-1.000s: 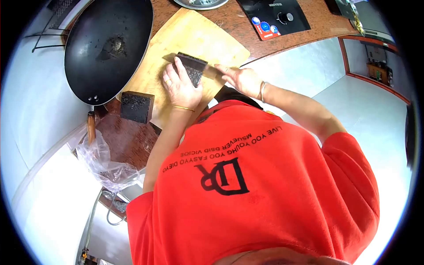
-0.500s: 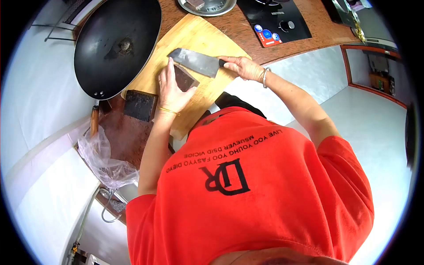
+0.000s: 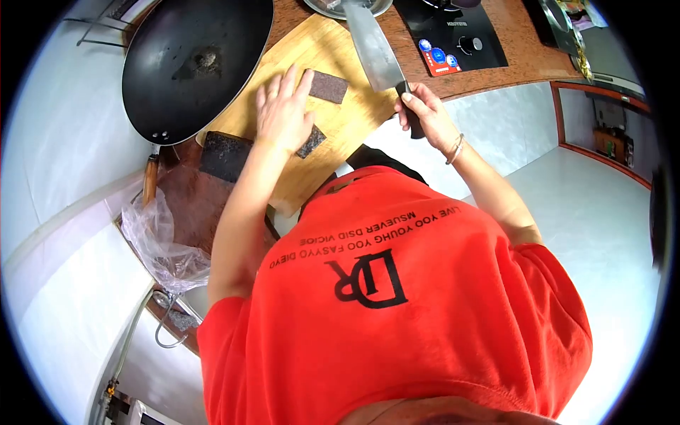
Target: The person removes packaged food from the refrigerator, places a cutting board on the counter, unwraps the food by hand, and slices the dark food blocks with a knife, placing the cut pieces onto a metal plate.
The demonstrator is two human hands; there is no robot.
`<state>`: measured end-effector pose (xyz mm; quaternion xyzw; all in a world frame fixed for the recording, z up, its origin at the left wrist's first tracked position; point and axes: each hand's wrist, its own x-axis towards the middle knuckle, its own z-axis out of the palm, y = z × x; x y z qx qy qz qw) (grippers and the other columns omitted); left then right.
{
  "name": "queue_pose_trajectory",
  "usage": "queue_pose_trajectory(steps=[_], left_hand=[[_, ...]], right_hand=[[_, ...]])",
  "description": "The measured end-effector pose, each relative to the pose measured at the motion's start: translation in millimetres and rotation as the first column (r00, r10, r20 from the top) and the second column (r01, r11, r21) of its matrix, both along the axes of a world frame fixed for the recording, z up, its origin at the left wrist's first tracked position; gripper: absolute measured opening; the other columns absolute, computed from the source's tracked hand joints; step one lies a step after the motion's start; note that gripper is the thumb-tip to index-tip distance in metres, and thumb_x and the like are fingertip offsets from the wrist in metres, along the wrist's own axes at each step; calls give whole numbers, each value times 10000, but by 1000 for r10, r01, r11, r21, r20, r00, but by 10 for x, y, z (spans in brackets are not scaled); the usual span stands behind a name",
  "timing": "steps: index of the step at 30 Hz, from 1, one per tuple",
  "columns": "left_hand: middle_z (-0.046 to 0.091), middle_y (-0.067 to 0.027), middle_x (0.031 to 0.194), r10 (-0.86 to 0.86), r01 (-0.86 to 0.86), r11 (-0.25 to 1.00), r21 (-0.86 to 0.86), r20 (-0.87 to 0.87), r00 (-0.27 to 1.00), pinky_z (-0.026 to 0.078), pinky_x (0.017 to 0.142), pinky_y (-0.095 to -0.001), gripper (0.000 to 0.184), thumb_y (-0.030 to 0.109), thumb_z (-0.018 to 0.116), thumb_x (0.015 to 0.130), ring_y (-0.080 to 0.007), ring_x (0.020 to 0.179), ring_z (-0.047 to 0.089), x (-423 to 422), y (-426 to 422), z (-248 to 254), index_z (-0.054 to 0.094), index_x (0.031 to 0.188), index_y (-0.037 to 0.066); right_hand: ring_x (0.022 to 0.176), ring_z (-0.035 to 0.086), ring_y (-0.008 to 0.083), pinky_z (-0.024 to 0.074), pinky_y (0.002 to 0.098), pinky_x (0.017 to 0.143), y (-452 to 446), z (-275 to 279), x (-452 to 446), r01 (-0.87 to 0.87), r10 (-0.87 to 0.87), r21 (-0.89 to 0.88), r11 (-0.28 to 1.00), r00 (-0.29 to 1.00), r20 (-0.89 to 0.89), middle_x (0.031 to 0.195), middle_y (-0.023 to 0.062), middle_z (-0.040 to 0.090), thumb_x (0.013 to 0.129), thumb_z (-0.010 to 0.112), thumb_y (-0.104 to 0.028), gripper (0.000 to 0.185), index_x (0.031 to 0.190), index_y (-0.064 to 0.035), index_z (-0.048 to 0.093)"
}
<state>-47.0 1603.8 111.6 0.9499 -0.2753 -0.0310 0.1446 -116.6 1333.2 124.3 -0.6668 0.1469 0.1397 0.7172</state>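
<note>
My right hand (image 3: 428, 117) grips the black handle of a cleaver (image 3: 375, 53), its wide blade raised over the board and tilted toward the metal plate. My left hand (image 3: 285, 117) is spread above the wooden cutting board (image 3: 283, 184), fingers apart. Beside its fingertips lies a flat dark slab (image 3: 328, 86) with a brownish face. A second dark piece (image 3: 312, 142) shows partly from under the left hand's thumb side. Left of the board sits a larger black block (image 3: 223, 156), partly behind the left forearm.
A large black wok (image 3: 191, 71) stands at the left, above a clear plastic bag (image 3: 166, 241). A metal plate (image 3: 382, 6) is at the top edge. A black cooktop (image 3: 460, 42) lies on the brown counter (image 3: 538, 64) to the right.
The cleaver has come off the block and swung up, its blade now pointing at the plate. My left hand has opened, and two separate dark pieces now show on the board.
</note>
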Motion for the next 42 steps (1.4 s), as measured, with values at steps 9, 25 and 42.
queue_pose_trajectory(steps=[9, 25, 42], left_hand=[[556, -141, 1148, -192, 257, 920, 294, -233, 953, 449, 914, -421, 337, 181, 631, 802, -304, 1108, 536, 645, -479, -146, 592, 1108, 45], [533, -240, 1204, 36, -4, 996, 86, -375, 926, 432, 970, -386, 743, 372, 784, 661, -341, 1129, 527, 654, -386, -372, 495, 1199, -52], [545, -222, 1165, 85, -22, 987, 158, -401, 912, 470, 917, -411, 658, 365, 786, 676, -349, 1076, 564, 614, -488, -264, 513, 1142, -12]], right_hand=[[536, 520, 124, 454, 251, 508, 98, 131, -243, 185, -184, 1, 983, 981, 64, 709, 58, 535, 951, 467, -198, 181, 1013, -28, 455], [717, 651, 359, 510, 441, 633, 707, 162, 463, -329, 523, -924, 193, 832, -187, 763, 229, 643, 856, 475, -162, 235, 977, 39, 486], [860, 658, 326, 525, 377, 750, 872, 322, 808, -452, 577, -885, 114, 755, -312, 914, 212, 662, 815, 522, -128, 235, 932, 42, 634]])
